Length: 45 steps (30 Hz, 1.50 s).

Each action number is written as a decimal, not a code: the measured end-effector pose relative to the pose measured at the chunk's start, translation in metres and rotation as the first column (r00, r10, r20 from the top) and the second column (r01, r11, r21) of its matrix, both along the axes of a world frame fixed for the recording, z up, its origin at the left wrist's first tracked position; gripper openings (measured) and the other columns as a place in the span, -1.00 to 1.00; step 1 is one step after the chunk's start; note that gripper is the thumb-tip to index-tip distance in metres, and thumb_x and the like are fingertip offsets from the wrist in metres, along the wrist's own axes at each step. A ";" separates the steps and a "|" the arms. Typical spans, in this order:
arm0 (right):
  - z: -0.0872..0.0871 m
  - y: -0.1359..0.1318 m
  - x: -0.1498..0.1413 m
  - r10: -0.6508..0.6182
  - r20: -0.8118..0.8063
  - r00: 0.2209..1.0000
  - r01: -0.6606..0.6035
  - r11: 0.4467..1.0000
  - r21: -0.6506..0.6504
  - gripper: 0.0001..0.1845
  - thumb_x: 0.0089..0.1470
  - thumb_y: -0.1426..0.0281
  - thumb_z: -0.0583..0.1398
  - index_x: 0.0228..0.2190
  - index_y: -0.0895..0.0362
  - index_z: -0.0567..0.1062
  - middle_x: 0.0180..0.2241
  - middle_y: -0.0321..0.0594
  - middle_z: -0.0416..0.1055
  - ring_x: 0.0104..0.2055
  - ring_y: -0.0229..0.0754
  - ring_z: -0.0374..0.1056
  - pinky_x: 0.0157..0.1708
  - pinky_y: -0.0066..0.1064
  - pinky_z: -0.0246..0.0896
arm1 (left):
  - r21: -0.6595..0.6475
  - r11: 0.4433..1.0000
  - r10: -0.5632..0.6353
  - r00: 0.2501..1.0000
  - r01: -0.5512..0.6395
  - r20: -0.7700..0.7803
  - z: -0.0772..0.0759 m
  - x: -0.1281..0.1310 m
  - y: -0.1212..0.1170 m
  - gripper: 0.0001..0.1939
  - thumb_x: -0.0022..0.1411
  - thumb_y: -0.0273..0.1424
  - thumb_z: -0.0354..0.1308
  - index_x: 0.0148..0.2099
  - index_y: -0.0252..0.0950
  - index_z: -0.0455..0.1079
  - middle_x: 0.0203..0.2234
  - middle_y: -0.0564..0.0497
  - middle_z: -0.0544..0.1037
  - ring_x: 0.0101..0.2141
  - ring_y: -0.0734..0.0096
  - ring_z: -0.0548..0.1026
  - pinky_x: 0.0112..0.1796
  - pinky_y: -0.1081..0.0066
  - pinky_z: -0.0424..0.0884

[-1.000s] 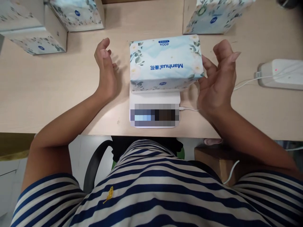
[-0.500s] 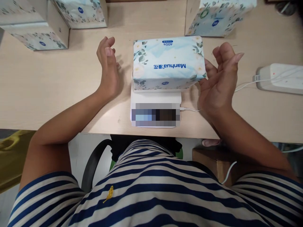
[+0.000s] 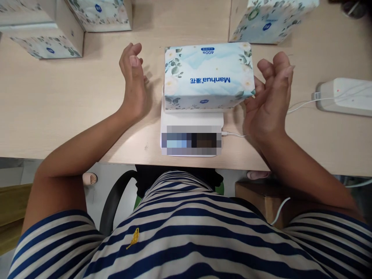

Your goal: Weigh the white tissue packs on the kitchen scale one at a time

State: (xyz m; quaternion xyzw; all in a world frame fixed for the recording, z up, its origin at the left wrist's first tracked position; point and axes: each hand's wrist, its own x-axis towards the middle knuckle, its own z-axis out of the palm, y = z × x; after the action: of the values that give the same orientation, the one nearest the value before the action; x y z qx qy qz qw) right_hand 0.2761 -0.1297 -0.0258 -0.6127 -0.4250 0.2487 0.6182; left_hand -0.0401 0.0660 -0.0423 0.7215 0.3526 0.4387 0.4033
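A tissue pack [image 3: 209,69] with a light blue floral print and "Manhua" lettering rests on a white digital scale [image 3: 192,119]. The scale's display is blurred out, and a white cable enters its right side. To the left of the pack, my left hand [image 3: 133,83] lies on its edge on the table, holding nothing, its fingers loosely bent and apart. My right hand [image 3: 271,95] is palm up close by the pack's right end, also with loosely bent fingers. Whether its hidden fingertips touch the pack I cannot tell.
More tissue packs [image 3: 48,46] stand at the back left, and another pack [image 3: 273,23] stands at the back right. A white power strip [image 3: 344,97] with cables lies on the right of the wooden table [image 3: 87,85]. Below the edge is a cardboard box [image 3: 261,197].
My right hand's fingers have shifted slightly, while my left hand and the pack stay in place. At lower left, the yellowish cloth has moved away, and a foot in a sandal now shows.
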 end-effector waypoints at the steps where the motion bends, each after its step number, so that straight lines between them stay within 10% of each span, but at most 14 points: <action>1: 0.001 0.000 -0.001 -0.006 -0.012 1.000 0.006 1.000 0.002 0.10 0.13 -0.57 -0.03 0.47 -0.26 0.15 0.53 -0.08 0.04 0.56 0.09 0.18 0.32 0.09 0.42 | -0.003 1.000 0.005 1.000 -0.005 0.002 0.000 0.000 0.000 0.00 0.17 0.58 -0.35 0.44 0.19 0.10 0.50 0.05 0.08 0.42 0.16 0.16 0.30 -0.05 0.34; 17: 0.003 -0.001 -0.004 0.011 -0.038 0.999 -0.010 1.000 0.003 0.00 0.18 -0.50 -0.02 0.44 -0.28 0.14 0.50 -0.07 0.08 0.51 0.10 0.25 0.31 0.10 0.42 | -0.028 0.999 0.027 1.000 -0.026 0.013 0.003 0.005 -0.005 0.06 0.12 0.62 -0.31 0.40 0.13 0.23 0.48 -0.02 0.19 0.40 0.03 0.24 0.34 -0.08 0.39; 21: 0.006 -0.002 -0.007 0.037 0.028 0.999 -0.038 0.999 0.038 -0.06 0.24 -0.44 0.03 0.43 -0.23 0.19 0.48 -0.05 0.13 0.49 0.19 0.27 0.29 0.17 0.42 | 0.147 0.985 -0.090 0.995 0.094 -0.031 0.013 0.008 -0.026 0.02 0.20 0.60 -0.24 0.45 0.14 0.19 0.45 -0.05 0.26 0.42 -0.04 0.32 0.37 -0.16 0.38; 33: 0.026 0.005 -0.021 0.449 0.058 0.892 -0.447 0.893 -0.046 0.47 -0.14 -0.68 0.09 0.54 -0.08 0.11 0.54 0.01 0.18 0.57 0.25 0.18 0.36 0.15 0.45 | 0.325 0.895 -0.262 0.950 0.306 -0.173 0.012 0.001 -0.033 0.31 -0.08 0.43 0.45 0.55 0.04 0.07 0.50 -0.25 0.27 0.47 -0.41 0.28 0.46 -0.41 0.21; 45: 0.026 0.000 -0.026 0.475 0.011 0.880 -0.470 0.873 -0.127 0.76 -0.22 -0.21 0.59 0.62 -0.09 -0.34 0.64 0.07 -0.10 0.66 0.20 -0.01 0.65 0.17 -0.11 | 0.457 0.795 -0.318 0.916 0.399 -0.246 0.015 -0.010 -0.037 0.23 0.13 0.14 0.52 0.64 0.06 -0.07 0.48 -0.27 0.30 0.37 -0.30 0.43 0.30 -0.31 0.48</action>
State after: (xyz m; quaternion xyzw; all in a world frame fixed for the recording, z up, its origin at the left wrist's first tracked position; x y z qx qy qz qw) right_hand 0.2504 -0.1296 -0.0001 -0.5317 -0.5588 0.4045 0.4914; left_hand -0.0506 0.0294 -0.0278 0.8866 0.1143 0.3719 0.2503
